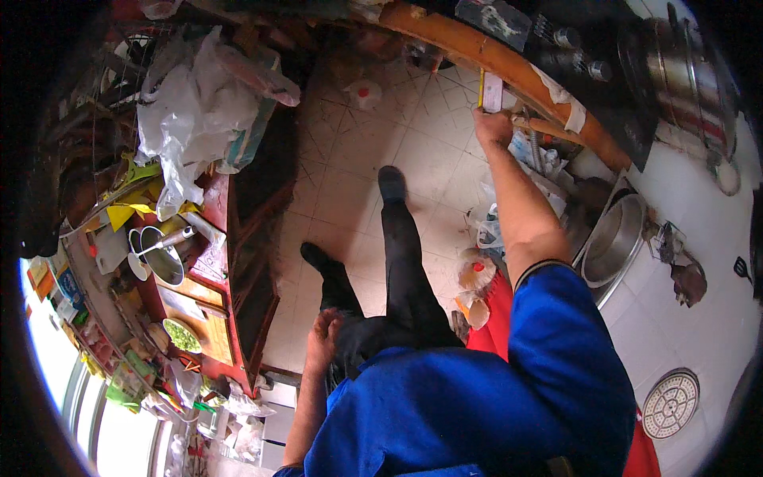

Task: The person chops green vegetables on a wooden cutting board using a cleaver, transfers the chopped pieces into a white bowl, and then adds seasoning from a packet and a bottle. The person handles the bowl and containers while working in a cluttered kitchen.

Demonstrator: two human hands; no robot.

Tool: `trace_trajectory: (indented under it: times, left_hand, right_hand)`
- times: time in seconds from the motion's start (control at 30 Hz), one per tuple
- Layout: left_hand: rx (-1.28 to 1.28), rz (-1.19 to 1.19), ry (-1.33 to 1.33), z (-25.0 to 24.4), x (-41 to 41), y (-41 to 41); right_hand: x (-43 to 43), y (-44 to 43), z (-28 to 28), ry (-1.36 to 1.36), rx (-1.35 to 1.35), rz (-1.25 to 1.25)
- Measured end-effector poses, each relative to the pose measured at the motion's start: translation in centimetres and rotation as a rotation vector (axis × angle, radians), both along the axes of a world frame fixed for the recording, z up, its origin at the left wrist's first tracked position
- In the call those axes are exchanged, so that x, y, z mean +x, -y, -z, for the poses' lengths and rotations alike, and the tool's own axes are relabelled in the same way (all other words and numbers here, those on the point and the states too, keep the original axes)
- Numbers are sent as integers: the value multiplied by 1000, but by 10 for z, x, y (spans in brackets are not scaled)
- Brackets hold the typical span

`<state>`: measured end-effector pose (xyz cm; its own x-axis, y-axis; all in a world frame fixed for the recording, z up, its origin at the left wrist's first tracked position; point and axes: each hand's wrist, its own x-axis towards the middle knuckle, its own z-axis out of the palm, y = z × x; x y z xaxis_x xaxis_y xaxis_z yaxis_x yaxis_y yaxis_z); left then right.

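Note:
My right hand (493, 126) is stretched far forward, its fingers closed around the near end of a pale, flat rectangular thing with a yellow edge (492, 92), just below the orange wooden counter edge (465, 42). What that thing is cannot be told. My left hand (325, 331) hangs beside my left thigh, fingers loosely curled; whether it holds something small cannot be told. To its left, on the red cabinet top, lie a wooden cutting board (217, 337), a cleaver (182, 303) and a bowl of chopped greens (182, 335).
A metal pot with a strainer (162, 256) and plastic bags (191, 113) crowd the left cabinet. At right are a steel sink basin (614, 241), a black stove (572, 56) and a large steamer pot (685, 77). Bagged items (492, 229) stand on the tiled floor.

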<state>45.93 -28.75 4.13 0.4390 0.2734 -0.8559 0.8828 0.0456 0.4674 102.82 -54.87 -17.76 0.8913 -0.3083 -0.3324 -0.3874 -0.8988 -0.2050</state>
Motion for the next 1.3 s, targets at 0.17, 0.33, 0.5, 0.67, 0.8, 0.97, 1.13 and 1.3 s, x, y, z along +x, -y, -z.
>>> trace_trajectory:
  times: [0.17,0.33,0.5,0.67,0.8,0.97,1.13,1.3]
  left_hand:
    - [54,103,10,-18,0,-2]
    - [-72,-36,147,-46,-4,-26]
    - [73,-8,367,-106,-18,-81]
    - [46,-177,658,-157,-72,-172]
    - [-20,-396,717,-175,-134,-243]
    - [62,-687,742,-168,-218,-293]
    - [166,-1062,738,-143,-276,-305]
    - [281,-1244,689,-150,-309,-310]
  right_hand:
    - [-88,-8,-39,10,56,-105]
    - [-190,-54,-121,167,323,-422]
    - [-306,-148,-248,273,460,-767]
    - [-439,-264,-343,310,554,-1070]
    - [-534,-351,-369,230,656,-1246]
    - [-615,-433,-383,104,597,-1525]
    - [-668,-508,-384,16,645,-1744]
    - [-697,-559,-359,-88,803,-1896]
